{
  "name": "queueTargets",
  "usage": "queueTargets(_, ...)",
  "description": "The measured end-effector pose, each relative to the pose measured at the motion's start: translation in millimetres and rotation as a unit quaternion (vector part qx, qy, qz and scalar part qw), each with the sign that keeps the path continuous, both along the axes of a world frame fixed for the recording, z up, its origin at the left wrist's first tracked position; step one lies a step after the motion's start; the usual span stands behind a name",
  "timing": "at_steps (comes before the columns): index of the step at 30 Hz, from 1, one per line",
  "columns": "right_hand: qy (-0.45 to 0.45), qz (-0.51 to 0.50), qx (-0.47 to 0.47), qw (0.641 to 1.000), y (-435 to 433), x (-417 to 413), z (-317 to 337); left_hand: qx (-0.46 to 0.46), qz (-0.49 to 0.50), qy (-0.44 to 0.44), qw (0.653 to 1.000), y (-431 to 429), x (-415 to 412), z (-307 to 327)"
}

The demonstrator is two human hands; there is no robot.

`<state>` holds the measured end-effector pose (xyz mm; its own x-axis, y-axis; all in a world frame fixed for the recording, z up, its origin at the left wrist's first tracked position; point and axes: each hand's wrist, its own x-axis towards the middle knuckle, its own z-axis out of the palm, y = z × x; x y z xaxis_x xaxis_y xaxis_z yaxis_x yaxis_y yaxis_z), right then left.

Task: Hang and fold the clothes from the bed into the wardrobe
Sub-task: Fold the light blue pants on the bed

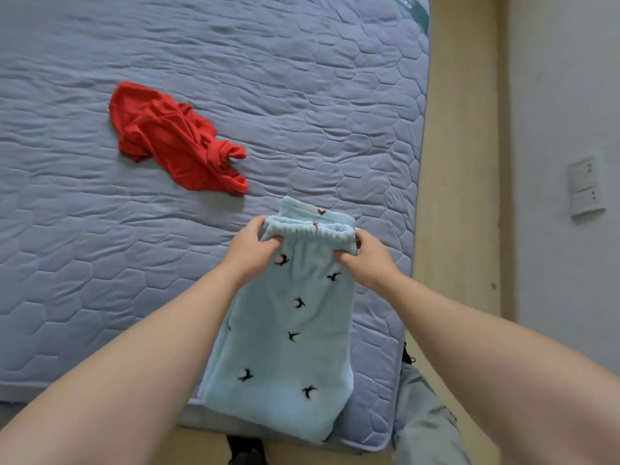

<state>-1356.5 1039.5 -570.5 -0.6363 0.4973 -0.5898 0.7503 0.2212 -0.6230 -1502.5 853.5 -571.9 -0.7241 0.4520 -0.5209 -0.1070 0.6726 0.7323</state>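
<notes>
**Pale blue trousers, gripped at the waistband near the bed corner**

Item: pale blue trousers [288, 330], fleecy, black bird print, seemingly doubled leg on leg. Laid lengthwise on the bed [100, 263] toward 5 o'clock of the view, hems drooping over the near edge at 6 o'clock. Waistband [312, 234] raised at the garment's 12 o'clock and pulled taut, probably to square the top before the next fold.

Left hand [255, 250]: at the waistband's 9 o'clock end, thumb over, fingers curled under, pinching the elastic.

Right hand [365, 260]: at the 3 o'clock end, fingers curled tight round the band. Opposed grips, judged to keep the cloth flat and the edges matched.

Red garment [174, 139]: crumpled heap at 10 o'clock from the trousers, well apart, untouched, not yet folded or hung.

Bed cover: quilted, grey-blue, rumpled.

Wooden strip [459, 162]: along the mattress at 3 o'clock. Beyond, white wall with switch plate [587, 186].

Grey trouser leg [426, 424]: the person's own, at 5 o'clock, beside the bed corner.

Wardrobe: not in view.

Progress, as judged: folding under way, stowing still ahead.
</notes>
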Motion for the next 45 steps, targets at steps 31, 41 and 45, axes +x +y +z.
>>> queueTargets(31,0.088,0.138,0.193,0.967,92,-55,-178,-0.209,-0.384,0.239,0.867,135,-71,-157)
queueTargets(41,0.09,0.109,0.057,0.988,89,-43,-175,-0.336,-0.436,0.241,0.799,137,-67,-146)
queueTargets(45,0.139,0.069,0.053,0.986,89,-46,-169,-0.33,-0.399,0.267,0.813,148,-72,-134)
